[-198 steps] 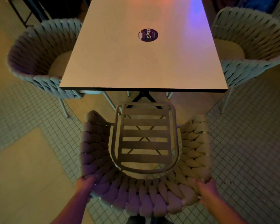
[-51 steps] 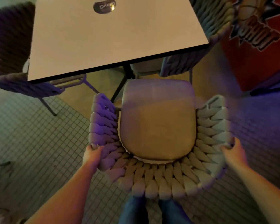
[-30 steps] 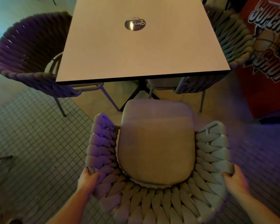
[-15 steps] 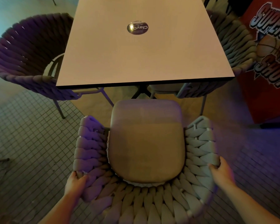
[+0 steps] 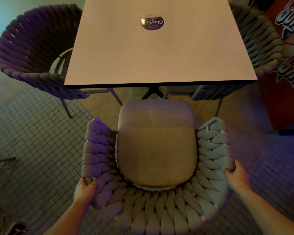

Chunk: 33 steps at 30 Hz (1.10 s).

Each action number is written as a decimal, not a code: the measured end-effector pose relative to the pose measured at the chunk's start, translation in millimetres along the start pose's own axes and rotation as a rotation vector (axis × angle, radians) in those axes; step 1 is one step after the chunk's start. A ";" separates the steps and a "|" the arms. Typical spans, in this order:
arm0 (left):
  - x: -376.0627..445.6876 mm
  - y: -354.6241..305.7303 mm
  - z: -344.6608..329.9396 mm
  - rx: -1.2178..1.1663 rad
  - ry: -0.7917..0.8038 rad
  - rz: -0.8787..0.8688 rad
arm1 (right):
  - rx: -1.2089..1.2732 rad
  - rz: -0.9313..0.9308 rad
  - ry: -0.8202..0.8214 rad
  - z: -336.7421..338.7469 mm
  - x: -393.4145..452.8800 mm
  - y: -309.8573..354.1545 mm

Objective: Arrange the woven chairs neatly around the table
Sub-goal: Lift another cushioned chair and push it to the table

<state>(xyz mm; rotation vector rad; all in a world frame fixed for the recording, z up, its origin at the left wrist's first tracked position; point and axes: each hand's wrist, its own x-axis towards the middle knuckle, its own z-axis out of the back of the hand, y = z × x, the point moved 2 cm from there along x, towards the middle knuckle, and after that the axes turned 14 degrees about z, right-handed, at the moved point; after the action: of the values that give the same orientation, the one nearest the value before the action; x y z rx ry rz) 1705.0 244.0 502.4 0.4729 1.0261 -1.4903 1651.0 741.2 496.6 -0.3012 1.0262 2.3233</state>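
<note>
A woven chair (image 5: 159, 211) with a tan seat cushion (image 5: 157, 145) stands right in front of me, facing the square table (image 5: 156, 53). The cushion's front edge sits just short of the table's near edge. My left hand (image 5: 84, 190) grips the woven rim at the chair's back left. My right hand (image 5: 236, 175) grips the rim at the back right. A second woven chair (image 5: 32, 50) is tucked in at the table's left side. A third woven chair (image 5: 260, 39) stands at the right side.
A round dark sticker (image 5: 152, 22) lies on the tabletop. A red panel with basketball lettering (image 5: 288, 65) stands close on the right. Small square floor tiles (image 5: 32, 150) cover the ground. The table's dark base (image 5: 152, 94) shows under the near edge.
The held chair has shifted slightly right and now lines up squarely with the table's near edge. Both hands keep their grip on its rim.
</note>
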 end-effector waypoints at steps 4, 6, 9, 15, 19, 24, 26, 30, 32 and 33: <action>-3.2 0.7 -2.0 -0.007 0.025 0.008 | 0.035 -0.030 0.009 0.1 0.9 -1.7; -3.2 1.6 -2.0 -0.017 0.030 0.011 | 0.029 -0.039 0.006 0.8 0.4 -1.6; -2.7 2.8 -1.5 -0.031 0.035 0.020 | 0.018 -0.036 0.010 2.2 -0.3 -0.7; -2.1 5.1 -3.8 -0.005 0.028 0.009 | 0.015 -0.026 0.033 4.8 -1.1 -2.7; -4.4 7.9 -5.1 -0.003 0.028 0.001 | 0.018 -0.017 0.037 7.9 -0.5 -3.6; -2.8 9.7 -6.7 0.009 0.022 0.006 | 0.028 -0.018 0.037 9.2 -2.4 -5.8; -3.2 11.2 -7.3 0.016 0.021 0.013 | 0.028 -0.018 0.049 10.1 -1.3 -6.8; -9.1 15.2 -9.6 0.000 0.026 0.013 | 0.000 -0.021 0.059 15.1 1.6 -8.6; -11.3 17.3 -10.4 -0.016 0.029 0.015 | -0.006 -0.018 0.055 16.8 1.5 -9.8; -11.7 18.4 -10.4 -0.020 0.026 0.015 | -0.006 -0.016 0.056 17.0 1.4 -10.3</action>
<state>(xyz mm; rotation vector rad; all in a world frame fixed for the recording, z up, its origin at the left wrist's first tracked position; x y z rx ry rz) 1722.0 260.9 500.1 0.4860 1.0548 -1.4625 1656.3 759.8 501.3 -0.3769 1.0402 2.3151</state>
